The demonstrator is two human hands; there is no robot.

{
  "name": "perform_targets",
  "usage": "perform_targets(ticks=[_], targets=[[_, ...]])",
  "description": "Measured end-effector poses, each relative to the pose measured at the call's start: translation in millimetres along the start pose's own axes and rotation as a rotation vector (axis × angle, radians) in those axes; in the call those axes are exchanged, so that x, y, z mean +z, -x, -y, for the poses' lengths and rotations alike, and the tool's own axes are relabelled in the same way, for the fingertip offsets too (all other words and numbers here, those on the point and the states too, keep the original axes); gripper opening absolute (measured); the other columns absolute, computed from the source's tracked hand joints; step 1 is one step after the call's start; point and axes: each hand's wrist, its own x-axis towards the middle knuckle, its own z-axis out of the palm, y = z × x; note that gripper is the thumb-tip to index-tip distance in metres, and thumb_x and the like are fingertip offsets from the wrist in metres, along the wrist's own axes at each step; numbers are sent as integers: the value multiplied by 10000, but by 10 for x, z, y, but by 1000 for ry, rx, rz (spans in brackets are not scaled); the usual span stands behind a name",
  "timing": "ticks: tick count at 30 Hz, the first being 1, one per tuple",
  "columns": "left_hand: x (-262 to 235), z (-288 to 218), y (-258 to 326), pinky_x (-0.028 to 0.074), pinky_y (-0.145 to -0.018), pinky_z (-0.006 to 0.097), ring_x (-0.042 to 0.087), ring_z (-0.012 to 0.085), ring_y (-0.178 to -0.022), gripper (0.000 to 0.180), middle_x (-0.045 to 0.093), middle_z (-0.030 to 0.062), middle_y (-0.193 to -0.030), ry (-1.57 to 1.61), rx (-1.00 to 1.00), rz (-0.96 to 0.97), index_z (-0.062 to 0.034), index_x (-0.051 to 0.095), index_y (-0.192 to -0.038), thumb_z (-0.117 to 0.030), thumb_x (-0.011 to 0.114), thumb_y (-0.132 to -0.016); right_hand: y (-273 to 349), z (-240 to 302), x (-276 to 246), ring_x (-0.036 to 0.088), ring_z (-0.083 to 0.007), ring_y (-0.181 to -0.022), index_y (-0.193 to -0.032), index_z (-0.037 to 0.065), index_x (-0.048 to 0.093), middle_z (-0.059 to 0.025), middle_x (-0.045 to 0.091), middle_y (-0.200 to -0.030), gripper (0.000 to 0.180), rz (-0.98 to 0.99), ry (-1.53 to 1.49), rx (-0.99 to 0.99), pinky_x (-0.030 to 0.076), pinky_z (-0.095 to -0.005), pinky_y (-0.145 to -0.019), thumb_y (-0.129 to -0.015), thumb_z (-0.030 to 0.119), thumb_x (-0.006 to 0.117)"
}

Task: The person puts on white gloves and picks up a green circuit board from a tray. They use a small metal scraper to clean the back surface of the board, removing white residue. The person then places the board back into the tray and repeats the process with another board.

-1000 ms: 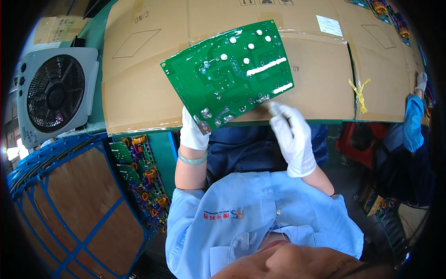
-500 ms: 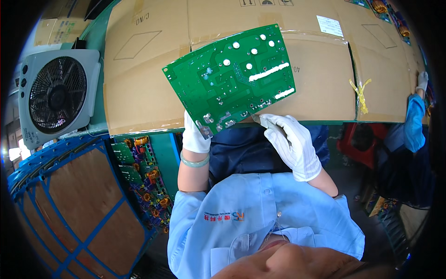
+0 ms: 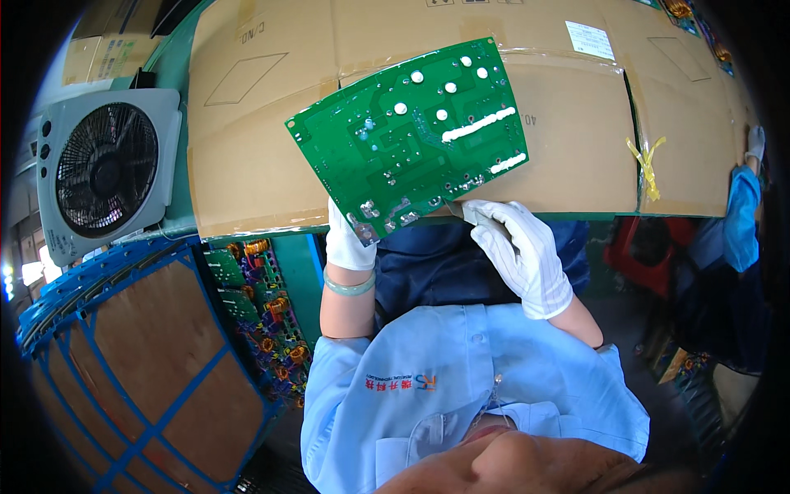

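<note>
A green circuit board, solder side up, is held tilted above the cardboard near its front edge. White blobs and two white strips sit on its right half, and silvery solder patches run along its near edge. My left hand, in a white glove, grips the board's near left corner; its fingers are hidden beneath. In my white-gloved right hand, a small tool with a thin dark tip is pinched between thumb and fingers. That tip lies at the board's near edge; whether it touches, I cannot tell.
Flattened cardboard covers the bench, with a yellow tie on it at right. A fan stands at left. Populated circuit boards lie at lower left beside a blue-framed brown panel. Another person's gloved hand shows far right.
Board and both hands keep almost the same pose. The whole view has shifted very slightly.
</note>
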Motion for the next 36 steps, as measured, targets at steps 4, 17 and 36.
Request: perform_targets(ticks=[4, 17, 36], targets=[[-64, 9, 73, 595, -874, 489, 640, 325, -1132, 443, 593, 161, -1323, -137, -6, -37, -60, 459, -1415, -331, 420, -1067, -16, 23, -1, 675, -324, -758, -1113, 0, 658, -154, 692, -919, 318, -43, -41, 51, 539, -370, -654, -829, 80, 777], [-255, 71, 61, 601, -854, 480, 640, 351, -1120, 435, 566, 183, -1349, 273, -67, -45, -32, 411, -1421, -277, 427, -1062, -30, 65, 13, 683, -340, -781, -1120, -3, 659, -170, 684, -903, 306, 3, -22, 10, 544, -379, -662, -856, 111, 764], [-329, 225, 293, 573, -894, 515, 601, 333, -1173, 513, 543, 147, -1371, -132, -54, -294, -103, 394, -1470, -378, 463, -1043, -84, 119, 77, 694, -316, -762, -1096, 6, 667, -154, 692, -913, 253, -51, -53, 53, 546, -359, -642, -880, 114, 743]])
